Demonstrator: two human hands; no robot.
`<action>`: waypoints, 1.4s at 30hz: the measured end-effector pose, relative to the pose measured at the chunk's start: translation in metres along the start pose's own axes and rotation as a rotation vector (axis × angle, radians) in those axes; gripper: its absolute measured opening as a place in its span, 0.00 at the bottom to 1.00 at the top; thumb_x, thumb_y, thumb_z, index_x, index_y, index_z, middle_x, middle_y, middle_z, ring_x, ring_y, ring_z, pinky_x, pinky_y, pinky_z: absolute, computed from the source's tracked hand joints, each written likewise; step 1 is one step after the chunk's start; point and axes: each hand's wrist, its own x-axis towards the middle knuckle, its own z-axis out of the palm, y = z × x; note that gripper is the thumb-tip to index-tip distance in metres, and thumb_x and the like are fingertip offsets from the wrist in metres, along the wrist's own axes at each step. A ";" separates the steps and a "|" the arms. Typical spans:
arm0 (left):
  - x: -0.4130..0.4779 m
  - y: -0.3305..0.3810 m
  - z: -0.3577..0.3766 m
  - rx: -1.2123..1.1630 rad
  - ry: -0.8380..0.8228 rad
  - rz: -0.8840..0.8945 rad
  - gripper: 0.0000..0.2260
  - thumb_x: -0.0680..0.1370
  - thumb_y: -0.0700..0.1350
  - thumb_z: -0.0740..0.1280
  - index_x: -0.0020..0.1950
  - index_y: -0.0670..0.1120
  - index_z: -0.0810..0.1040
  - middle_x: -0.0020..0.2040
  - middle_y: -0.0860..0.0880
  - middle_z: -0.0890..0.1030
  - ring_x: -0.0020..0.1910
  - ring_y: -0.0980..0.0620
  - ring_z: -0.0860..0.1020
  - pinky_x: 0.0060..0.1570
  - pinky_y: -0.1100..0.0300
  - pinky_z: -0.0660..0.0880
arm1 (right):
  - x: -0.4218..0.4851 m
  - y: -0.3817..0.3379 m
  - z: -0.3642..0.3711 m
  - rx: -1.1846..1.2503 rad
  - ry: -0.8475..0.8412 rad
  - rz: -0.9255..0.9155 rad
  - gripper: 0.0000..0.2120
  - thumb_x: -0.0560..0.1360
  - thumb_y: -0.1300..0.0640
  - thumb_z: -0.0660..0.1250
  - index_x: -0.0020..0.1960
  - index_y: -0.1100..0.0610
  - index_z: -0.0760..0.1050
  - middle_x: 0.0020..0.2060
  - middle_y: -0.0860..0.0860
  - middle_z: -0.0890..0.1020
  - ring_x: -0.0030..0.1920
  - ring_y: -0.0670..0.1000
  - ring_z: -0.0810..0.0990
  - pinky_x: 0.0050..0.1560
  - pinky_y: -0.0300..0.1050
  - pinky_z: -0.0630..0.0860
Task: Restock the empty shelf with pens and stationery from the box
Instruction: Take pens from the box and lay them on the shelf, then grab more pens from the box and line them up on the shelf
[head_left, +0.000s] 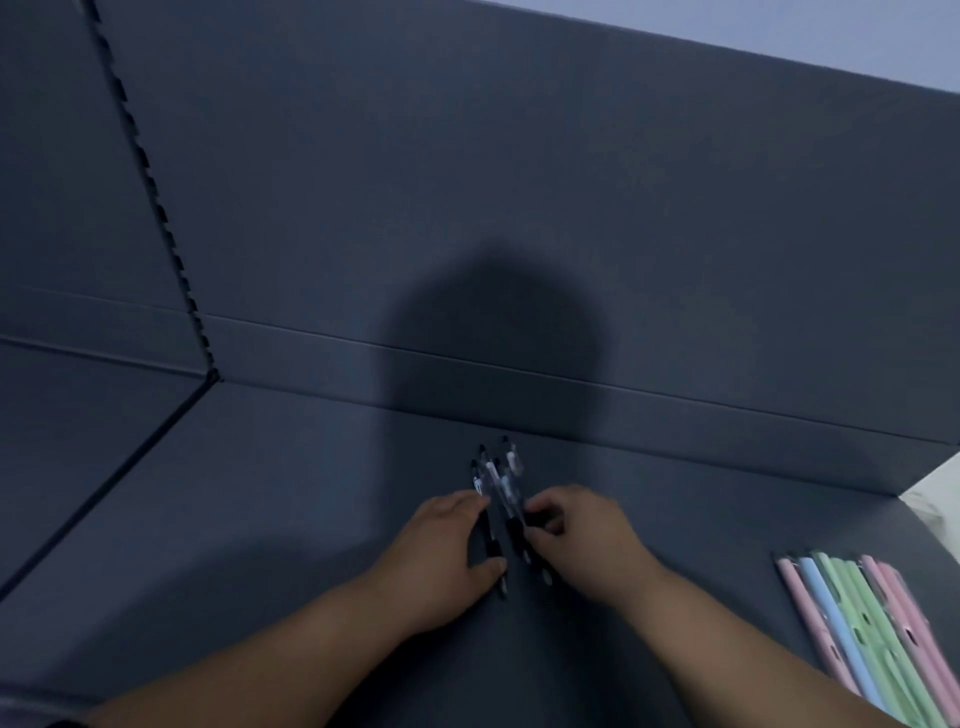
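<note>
Shelf (260, 493): L hand (441, 551), R hand (576, 535) hold pens (501, 486), labels (511, 460) blurred.

Any print on the black pens (500, 486) is too blurred to read.
</note>
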 end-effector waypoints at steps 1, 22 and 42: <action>-0.001 0.001 -0.001 -0.008 0.006 0.003 0.30 0.76 0.56 0.65 0.76 0.50 0.61 0.74 0.53 0.63 0.72 0.54 0.60 0.71 0.66 0.56 | -0.003 -0.001 0.003 0.008 -0.018 -0.016 0.11 0.71 0.53 0.71 0.54 0.50 0.81 0.47 0.45 0.78 0.40 0.40 0.75 0.39 0.21 0.64; -0.124 0.023 -0.011 0.047 0.296 -0.397 0.17 0.75 0.50 0.68 0.63 0.49 0.76 0.61 0.51 0.76 0.59 0.54 0.75 0.54 0.76 0.61 | -0.052 -0.024 0.013 0.111 -0.020 -0.352 0.12 0.74 0.51 0.69 0.57 0.46 0.77 0.50 0.41 0.75 0.45 0.38 0.75 0.47 0.26 0.68; -0.631 -0.134 -0.096 0.202 0.680 -1.239 0.29 0.73 0.54 0.70 0.72 0.51 0.66 0.69 0.51 0.69 0.65 0.49 0.71 0.63 0.57 0.69 | -0.240 -0.381 0.254 -0.165 -0.412 -0.925 0.30 0.73 0.39 0.64 0.71 0.46 0.64 0.66 0.47 0.71 0.66 0.50 0.71 0.63 0.44 0.70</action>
